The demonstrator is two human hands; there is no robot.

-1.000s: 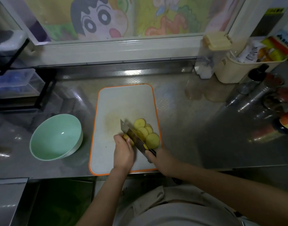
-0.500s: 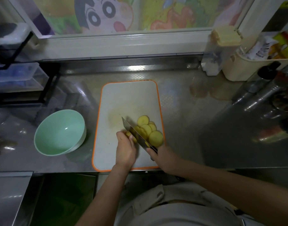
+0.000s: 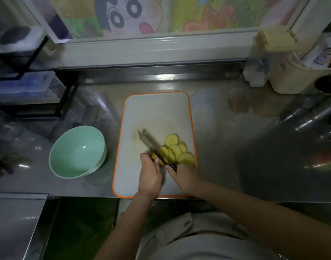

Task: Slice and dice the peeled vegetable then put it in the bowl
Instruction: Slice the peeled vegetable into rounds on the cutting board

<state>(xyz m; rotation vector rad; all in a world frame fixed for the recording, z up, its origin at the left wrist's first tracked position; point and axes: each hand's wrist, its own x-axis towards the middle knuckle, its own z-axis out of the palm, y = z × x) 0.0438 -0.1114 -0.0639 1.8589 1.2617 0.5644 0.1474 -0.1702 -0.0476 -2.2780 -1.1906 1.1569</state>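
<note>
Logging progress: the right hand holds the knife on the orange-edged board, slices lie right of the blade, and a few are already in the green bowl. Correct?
Not quite. The head view shows the green bowl empty; all the slices are on the board. The right hand does hold the knife.

The cutting board (image 3: 155, 113) lies mid-way along the bench (image 3: 236, 147), with the bowl (image 3: 77, 152) just beside it at its 8 o'clock. The slices (image 3: 175, 149) overlap at the board's 4 o'clock. At their 9 o'clock the knife (image 3: 151, 145) crosses the board. At the knife's 7 o'clock the left hand (image 3: 149, 175) holds the uncut piece (image 3: 154, 156). The right hand (image 3: 185, 177) grips the handle at 5 o'clock.
</note>
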